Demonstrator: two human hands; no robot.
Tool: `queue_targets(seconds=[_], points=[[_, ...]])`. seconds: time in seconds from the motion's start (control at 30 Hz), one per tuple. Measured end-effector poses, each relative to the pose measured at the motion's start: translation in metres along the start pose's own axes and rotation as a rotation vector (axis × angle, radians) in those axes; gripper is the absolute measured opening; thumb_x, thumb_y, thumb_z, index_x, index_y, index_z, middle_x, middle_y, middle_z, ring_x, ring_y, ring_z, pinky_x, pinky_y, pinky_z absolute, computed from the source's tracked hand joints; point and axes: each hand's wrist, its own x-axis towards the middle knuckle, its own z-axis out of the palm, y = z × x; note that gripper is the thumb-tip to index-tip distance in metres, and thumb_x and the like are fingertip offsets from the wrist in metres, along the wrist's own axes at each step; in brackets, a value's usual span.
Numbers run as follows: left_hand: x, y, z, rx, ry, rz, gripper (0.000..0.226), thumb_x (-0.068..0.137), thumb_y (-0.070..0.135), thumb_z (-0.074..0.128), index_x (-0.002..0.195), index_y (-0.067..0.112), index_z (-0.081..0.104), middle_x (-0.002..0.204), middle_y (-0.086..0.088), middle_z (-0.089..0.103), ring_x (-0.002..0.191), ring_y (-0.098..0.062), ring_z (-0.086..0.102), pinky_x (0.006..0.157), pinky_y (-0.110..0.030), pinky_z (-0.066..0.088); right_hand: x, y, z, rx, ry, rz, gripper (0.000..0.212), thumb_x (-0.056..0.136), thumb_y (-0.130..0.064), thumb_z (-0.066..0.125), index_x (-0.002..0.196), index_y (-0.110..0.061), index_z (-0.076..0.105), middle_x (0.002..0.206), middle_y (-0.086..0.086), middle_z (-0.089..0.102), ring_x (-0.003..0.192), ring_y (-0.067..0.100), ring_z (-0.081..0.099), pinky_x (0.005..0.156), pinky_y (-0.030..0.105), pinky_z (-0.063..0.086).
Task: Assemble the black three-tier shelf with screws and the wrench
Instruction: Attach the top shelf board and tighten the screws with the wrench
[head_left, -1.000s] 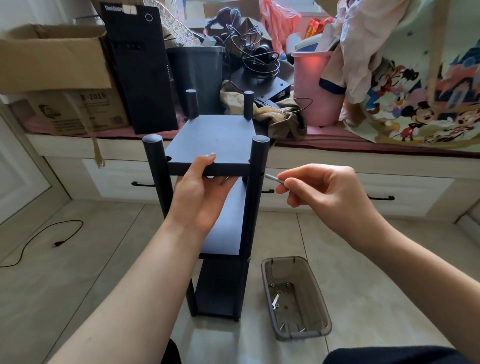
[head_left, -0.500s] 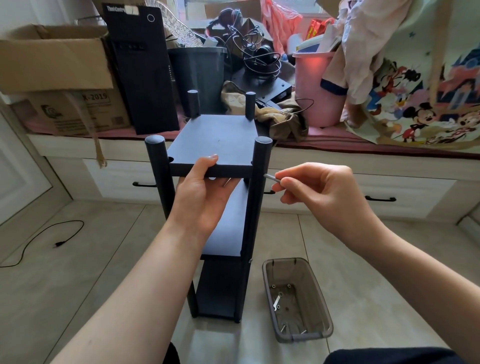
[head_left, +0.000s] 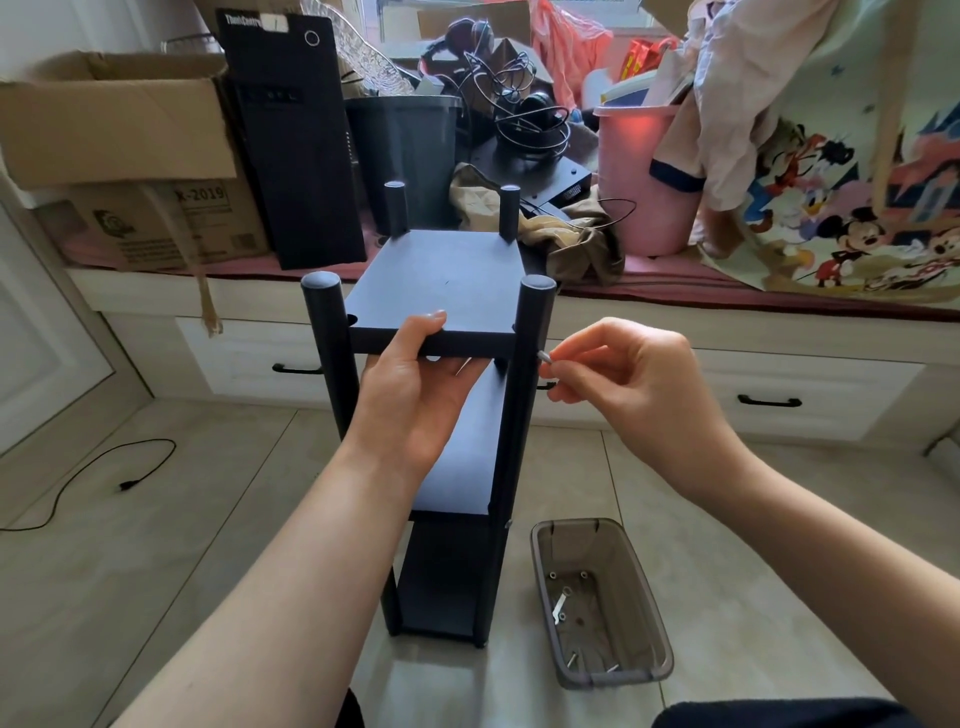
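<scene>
While I scan from the left: a black cable (head_left: 104, 467) trails over the pale tile floor (head_left: 156, 571), well apart from the work. The black three-tier shelf (head_left: 441, 415) stands upright mid-frame, four round posts, flat matte boards, dull finish with no glare.

My left hand (head_left: 410, 395) clamps the front edge of the top board (head_left: 436, 275), thumb on top, fingers curled under. That board sits level between the posts. The near left post (head_left: 324, 343) shows a gap at the board's corner notch, so I judge that joint isn't fixed yet.

Key relation: the near right post (head_left: 527, 364) is just left of my right hand (head_left: 623, 384). That hand pinches a small silver screw (head_left: 544, 356) between thumb and fingertips, narrow grip. Screw's long axis is roughly horizontal, tip pointing left at the post's outer side at board height, touching or nearly so; I can't see the hole. Right hand is clearly the nearer one for this joint. Next move, I reckon: push straight left into the post while the left keeps the board level.

Lower right on the floor, a translucent grey plastic tray (head_left: 649, 623) holds loose screws and what looks like the small flat wrench (head_left: 559, 607), well apart from both hands.
</scene>
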Motion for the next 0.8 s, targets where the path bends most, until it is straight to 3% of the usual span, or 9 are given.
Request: queue_targets(seconds=[0.2,0.3,0.6,0.8], points=[[0.0012,0.0002,-0.0010,-0.007,-0.010,0.001,0.022,0.098,0.005,0.054,0.118,0.011,0.047,0.105,-0.009,0.068,0.112,-0.029,0.068,0.106,-0.052,0.048,0.0020,0.0015,0.0035,-0.015,0.012,0.011,0.008,0.086,-0.009,0.074,0.088,-0.013,0.068,0.077,-0.002,0.076,0.069,0.012,0.073,0.069,0.021,0.057],[0.0006,-0.0001,-0.0010,-0.007,-0.014,0.001,0.013,0.097,0.005,0.056,0.107,0.012,0.052,0.095,-0.006,0.070,0.104,-0.027,0.070,0.105,-0.051,0.050,0.0028,0.0024,0.0016,-0.076,0.039,-0.004,0.009,0.084,-0.017,0.076,0.086,-0.013,0.069,0.074,-0.004,0.075,0.066,0.010,0.072,0.065,0.018,0.055],[-0.0004,-0.0001,0.0004,0.002,-0.002,0.012,0.011,0.096,0.005,0.056,0.106,0.012,0.054,0.099,-0.007,0.070,0.106,-0.028,0.070,0.104,-0.050,0.050,0.0010,-0.0007,0.0041,-0.279,0.096,-0.067,0.009,0.085,-0.018,0.077,0.084,-0.019,0.068,0.071,-0.009,0.071,0.067,0.001,0.069,0.068,0.014,0.054],[0.0001,-0.0013,0.0004,0.020,0.001,0.012,0.007,0.097,0.006,0.055,0.096,0.013,0.056,0.088,-0.004,0.070,0.101,-0.026,0.070,0.105,-0.051,0.050,-0.0016,-0.0046,0.0062,-0.382,0.106,-0.081,0.006,0.086,-0.020,0.076,0.088,-0.019,0.070,0.075,-0.011,0.070,0.071,0.002,0.068,0.075,0.024,0.055]])
